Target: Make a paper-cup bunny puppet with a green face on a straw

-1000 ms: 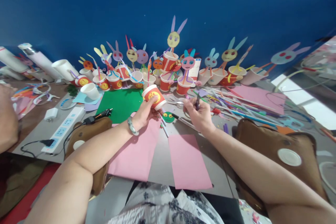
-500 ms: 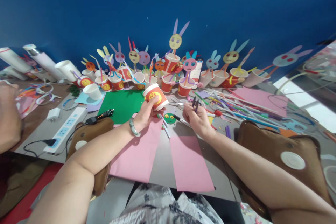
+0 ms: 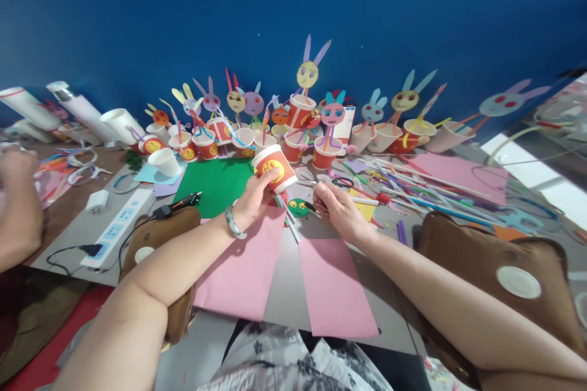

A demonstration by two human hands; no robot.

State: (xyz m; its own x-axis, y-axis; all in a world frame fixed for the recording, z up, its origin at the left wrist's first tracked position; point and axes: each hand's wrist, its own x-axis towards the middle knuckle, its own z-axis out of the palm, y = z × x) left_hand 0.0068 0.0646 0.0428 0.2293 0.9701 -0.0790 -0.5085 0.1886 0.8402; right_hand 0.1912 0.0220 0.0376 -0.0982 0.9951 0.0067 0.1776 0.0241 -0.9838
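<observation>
A red and white paper cup (image 3: 276,170) with a yellow round print is in my left hand (image 3: 257,197); the thumb presses on its side and the cup tilts. To its right, my right hand (image 3: 340,211) is closed around small black snips (image 3: 315,177), mostly hidden by the fingers, with a dark tip showing towards the cup. Below the hands lies a green paper face (image 3: 298,206) with yellow eyes. A black-capped pen (image 3: 310,206) lies partly under my right hand. Scissors with black handles (image 3: 343,182) lie behind that hand.
Cups with paper rabbit heads (image 3: 332,113) line the blue wall. Pink sheets (image 3: 338,284) and a green sheet (image 3: 213,183) cover part of the table. Coloured sticks (image 3: 426,186), a power strip (image 3: 118,226) and brown cushions (image 3: 490,269) flank my arms. Another person's hand (image 3: 18,177) is at left.
My right hand has turned and moved slightly left, so the snips now point towards the cup. The cup stays nearly in place. The other person's hand at the left has moved farther back.
</observation>
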